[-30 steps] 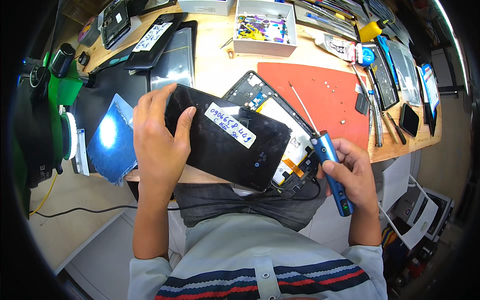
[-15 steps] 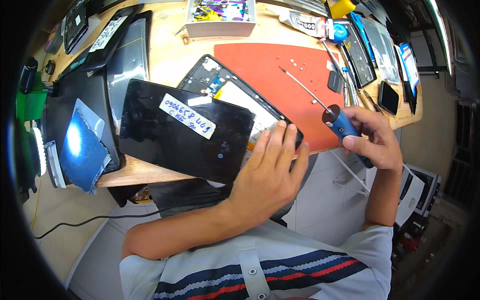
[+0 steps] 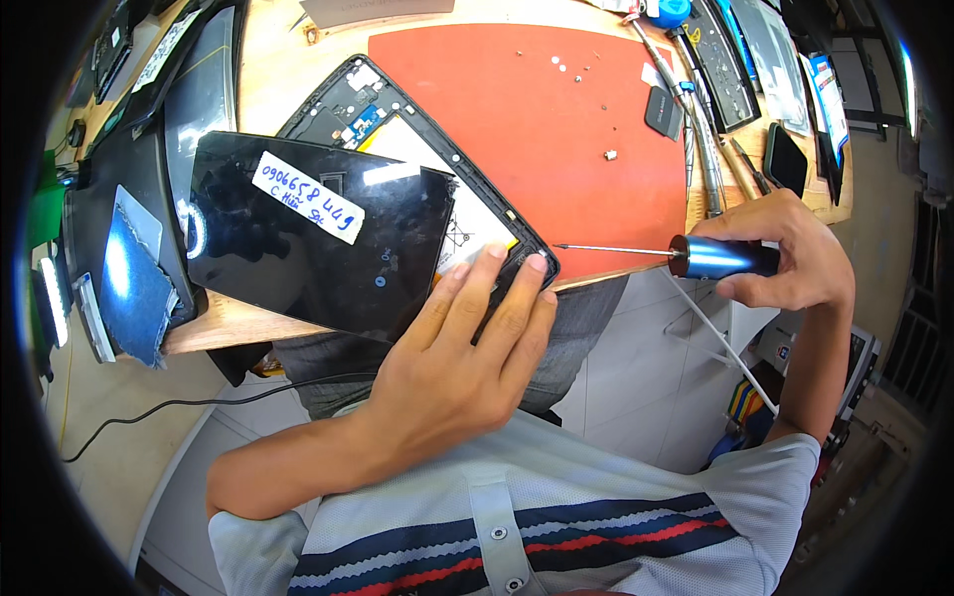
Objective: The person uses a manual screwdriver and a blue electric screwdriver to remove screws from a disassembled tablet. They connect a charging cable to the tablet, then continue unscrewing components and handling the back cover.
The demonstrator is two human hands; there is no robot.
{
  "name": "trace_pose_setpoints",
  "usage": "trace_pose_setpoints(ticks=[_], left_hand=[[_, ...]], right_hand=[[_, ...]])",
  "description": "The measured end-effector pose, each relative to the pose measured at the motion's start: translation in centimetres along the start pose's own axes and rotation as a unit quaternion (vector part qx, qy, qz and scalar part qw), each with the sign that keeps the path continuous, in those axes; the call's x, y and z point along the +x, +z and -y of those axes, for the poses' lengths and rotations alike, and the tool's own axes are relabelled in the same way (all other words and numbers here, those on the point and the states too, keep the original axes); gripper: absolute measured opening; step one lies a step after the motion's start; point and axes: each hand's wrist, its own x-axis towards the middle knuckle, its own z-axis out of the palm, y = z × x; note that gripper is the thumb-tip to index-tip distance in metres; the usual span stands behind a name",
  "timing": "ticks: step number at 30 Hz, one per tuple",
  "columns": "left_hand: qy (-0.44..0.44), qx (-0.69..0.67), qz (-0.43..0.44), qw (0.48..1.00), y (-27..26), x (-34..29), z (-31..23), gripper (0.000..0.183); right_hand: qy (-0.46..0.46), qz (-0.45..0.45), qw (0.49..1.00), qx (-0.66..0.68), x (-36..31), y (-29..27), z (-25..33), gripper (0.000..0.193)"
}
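Inside the tablet shell (image 3: pixel 457 161), a white battery (image 3: pixel 479 221); left hand (image 3: pixel 459 363) spread on shell, right hand (image 3: pixel 803 250) gripping screwdriver (image 3: pixel 723 258)

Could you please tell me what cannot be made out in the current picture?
All in the head view:
Opened device: part of its near end is hidden by the left hand, and part of its left side by the black panel.
Blue screwdriver: its rear is hidden by the right hand; its tip is too small to tell the shape.
Grey box: cut off by the upper edge.
Small bits: too small to identify.
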Motion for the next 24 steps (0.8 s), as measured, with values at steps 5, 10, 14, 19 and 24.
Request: trace_pose_setpoints(ticks=[5,10,14,19,24], left_hand=[[-0.024,0.001,0.033,0.999,-0.3,0.3,-0.7,0.032],[-0.005,0.023,0.022,0.999,-0.2,0.6,-0.3,0.036],[-0.017,0.016,0.039,0.999,-0.4,0.7,-0.2,0.039],[-0.019,0.003,0.054,0.998,-0.7,0.9,-0.1,0.04],[-0.03,-0.012,0.06,0.998,-0.8,1.1,-0.1,0.041]], right_hand=[[0.011,0.028,0.999,0.023,1.2,-0.3,-0.5,0.049],[-0.001,0.034,0.999,0.006,2.3,-0.2,-0.6,0.047],[0.009,0.04,0.999,-0.003,2.7,-0.3,-0.6,0.048],[0.003,0.032,0.999,-0.005,2.9,-0.2,-0.4,0.048],[0.003,0.039,0.999,-0.008,3.2,-0.4,-0.3,0.05]])
